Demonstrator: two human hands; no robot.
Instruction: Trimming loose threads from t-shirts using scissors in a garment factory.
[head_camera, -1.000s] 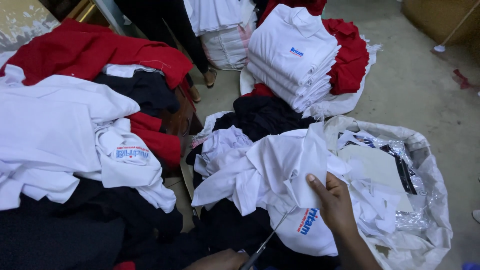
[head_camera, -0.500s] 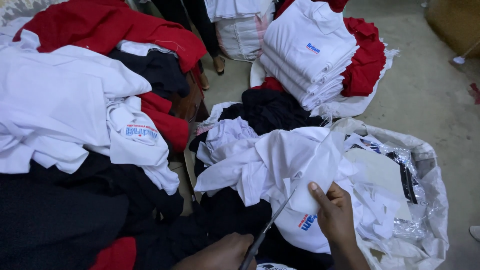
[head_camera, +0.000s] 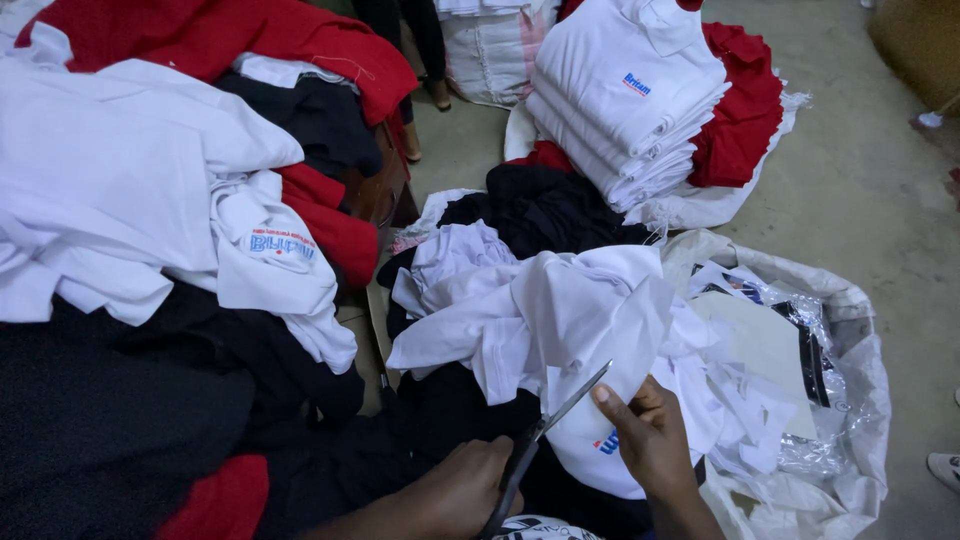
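A white shirt (head_camera: 590, 330) is pinched taut by the right hand (head_camera: 655, 445), fingers closed on the cloth, so the blades can reach it. Scissors (head_camera: 545, 440), apparently part open, are gripped in the closed left hand (head_camera: 455, 490), above dark clothes (head_camera: 440, 400).

Folded white shirt stack (head_camera: 625, 110), red garments (head_camera: 230, 35)

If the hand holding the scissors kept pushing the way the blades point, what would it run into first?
Probably the white shirt: the left hand aims the scissors up and right, tips already at its cloth beside the right hand. Depth is uncertain.
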